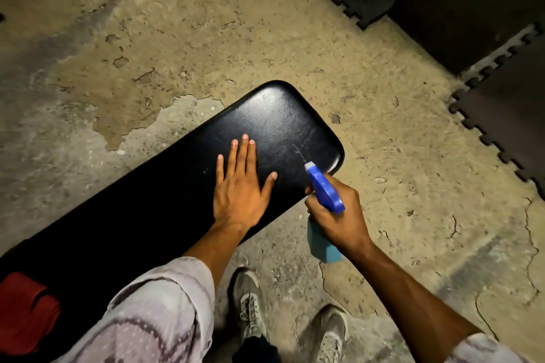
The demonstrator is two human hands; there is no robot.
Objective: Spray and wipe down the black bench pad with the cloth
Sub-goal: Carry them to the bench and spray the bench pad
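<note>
The black bench pad (274, 124) runs from the lower left to the middle of the view, its rounded far end glossy under the light. My left hand (240, 186) lies flat on the pad with fingers spread, holding nothing. My right hand (339, 215) grips a blue spray bottle (324, 191) just off the pad's right edge, with the nozzle aimed at the pad's far end. A thin streak of spray shows in front of the nozzle. A red cloth (26, 312) lies on the pad at the lower left.
Worn, cracked concrete floor (206, 47) surrounds the bench. Black interlocking floor mats (501, 115) lie at the right and upper right. My two grey shoes (250, 303) stand on the floor beside the bench, below my hands.
</note>
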